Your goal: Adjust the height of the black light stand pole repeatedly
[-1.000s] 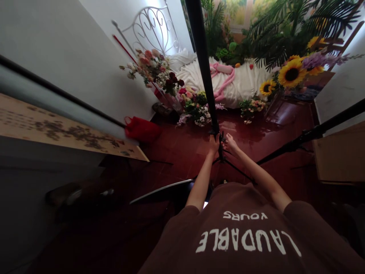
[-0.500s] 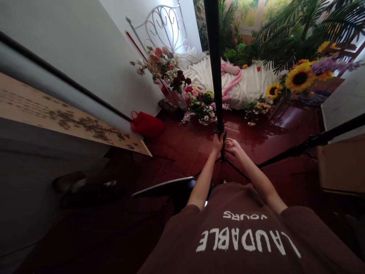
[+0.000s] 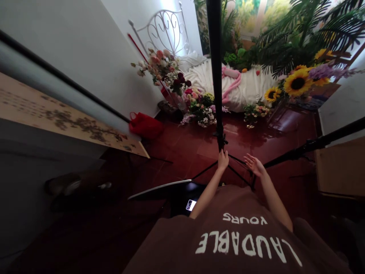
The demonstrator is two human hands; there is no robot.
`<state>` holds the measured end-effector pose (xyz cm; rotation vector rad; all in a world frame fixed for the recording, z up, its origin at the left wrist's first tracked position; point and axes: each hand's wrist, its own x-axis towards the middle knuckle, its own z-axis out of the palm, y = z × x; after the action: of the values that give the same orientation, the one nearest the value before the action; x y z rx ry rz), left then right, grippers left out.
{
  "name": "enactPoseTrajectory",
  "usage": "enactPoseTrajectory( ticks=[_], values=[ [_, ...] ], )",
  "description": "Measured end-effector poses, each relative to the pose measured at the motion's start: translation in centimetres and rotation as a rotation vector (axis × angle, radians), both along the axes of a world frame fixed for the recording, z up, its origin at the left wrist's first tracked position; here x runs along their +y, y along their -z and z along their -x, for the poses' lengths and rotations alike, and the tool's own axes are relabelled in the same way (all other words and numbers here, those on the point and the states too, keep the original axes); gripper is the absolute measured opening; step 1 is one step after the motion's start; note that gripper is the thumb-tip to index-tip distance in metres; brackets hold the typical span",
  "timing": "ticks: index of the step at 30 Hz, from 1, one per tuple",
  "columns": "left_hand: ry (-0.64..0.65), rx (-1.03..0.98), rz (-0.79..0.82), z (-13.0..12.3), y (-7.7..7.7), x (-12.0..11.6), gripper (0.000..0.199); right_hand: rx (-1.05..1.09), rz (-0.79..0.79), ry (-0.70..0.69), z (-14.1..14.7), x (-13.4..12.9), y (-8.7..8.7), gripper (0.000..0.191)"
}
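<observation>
A black stand pole (image 3: 217, 83) rises upright in front of me, with a clamp knob (image 3: 224, 139) low on it and thin legs spread over the floor. My left hand (image 3: 223, 160) is wrapped round the pole just below the knob. To the right of the pole, my right hand (image 3: 254, 165) is held out with its fingers apart and nothing in it. A second black pole (image 3: 313, 143) slants in from the right, close to that hand.
Flower bunches (image 3: 201, 106) and a bed with a white cover (image 3: 251, 85) are ahead. A red bag (image 3: 146, 125) and a painted panel (image 3: 71, 118) are at left. Sunflowers (image 3: 298, 83) and a cardboard box (image 3: 340, 165) are at right.
My right hand has left the pole and moved to the right, its fingers opening out. My left hand has slid lower on the pole, below the knob. The pole's legs look more spread.
</observation>
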<state>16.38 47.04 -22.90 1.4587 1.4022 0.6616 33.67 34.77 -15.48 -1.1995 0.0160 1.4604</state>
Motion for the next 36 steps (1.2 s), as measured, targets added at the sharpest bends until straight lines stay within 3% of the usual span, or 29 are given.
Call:
enactPoseTrajectory(
  ticks=[2, 4, 8, 11, 14, 17, 20, 24, 28, 32, 36],
  values=[
    [0.103, 0.07, 0.125, -0.7, 1.0, -2.0, 0.067, -0.113, 0.035, 0.112, -2.8, -3.3, 0.7, 0.023],
    [0.206, 0.089, 0.149, -2.1, 1.4, -3.4, 0.063, -0.229, 0.08, 0.229, -5.8, -6.5, 0.9, 0.018],
    [0.417, 0.005, 0.028, -7.1, 0.1, -4.3, 0.054, -0.466, 0.162, 0.349, -11.0, -11.3, -1.1, 0.012],
    [0.591, -0.133, -0.077, -12.2, -2.3, -4.7, 0.051, -0.564, 0.175, 0.388, -13.7, -13.2, -4.1, 0.028],
    [0.809, -0.293, -0.177, -17.3, -5.3, -5.9, 0.053, -0.613, 0.185, 0.35, -15.5, -13.5, -7.4, 0.036],
    [0.972, -0.431, -0.293, -21.4, -8.6, -7.2, 0.056, -0.636, 0.2, 0.248, -17.0, -12.9, -10.1, 0.032],
    [1.012, -0.485, -0.372, -24.0, -11.4, -8.2, 0.056, -0.671, 0.233, 0.075, -18.7, -12.2, -11.6, 0.026],
    [0.982, -0.362, -0.36, -24.9, -13.8, -9.2, 0.043, -0.612, 0.148, -0.13, -21.1, -12.0, -12.0, 0.021],
    [0.966, -0.21, -0.374, -24.2, -15.1, -9.8, 0.042, -0.646, 0.09, -0.248, -22.5, -12.2, -11.9, 0.031],
    [0.956, -0.178, -0.392, -24.0, -15.5, -10.0, 0.044, -0.909, 0.013, -0.215, -22.2, -12.3, -11.5, 0.043],
    [0.938, -0.186, -0.408, -24.2, -15.1, -10.1, 0.044, -1.387, 0.044, -0.119, -20.2, -12.4, -10.5, 0.035]
  ],
)
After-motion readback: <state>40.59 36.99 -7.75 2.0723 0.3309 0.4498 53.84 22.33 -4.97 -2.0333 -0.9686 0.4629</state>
